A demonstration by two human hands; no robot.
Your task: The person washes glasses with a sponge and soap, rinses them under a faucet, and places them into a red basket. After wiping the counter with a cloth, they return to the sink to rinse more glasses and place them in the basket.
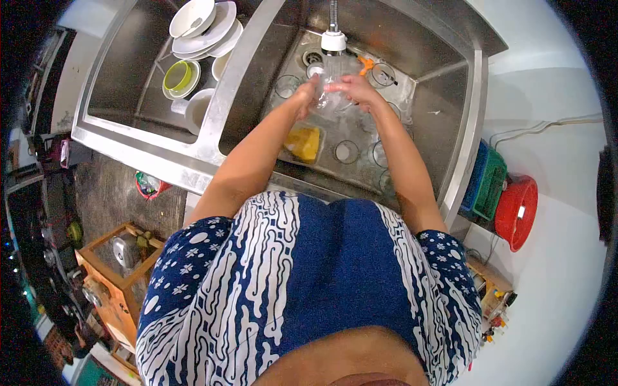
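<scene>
Under the running faucet (333,42), my two hands meet in the right-hand sink basin. My left hand (307,96) is closed on the left side of a clear glass (329,101). From the right, my right hand (356,90) holds the same glass, its fingers across it near the water. Spray and the see-through wall blur the glass's outline. Nearer to me on the basin floor lies a yellow sponge (302,143), beside an upright glass (346,152). Another glass (288,85) stands left of my left hand. An orange-handled item (365,65) rests beyond my right hand.
A metal divider (235,83) separates the left basin, which holds stacked white plates (209,35), a green bowl (180,76) and a white mug (198,110). More glasses (384,75) stand along the right. Green (490,183) and red baskets (518,212) sit outside the sink.
</scene>
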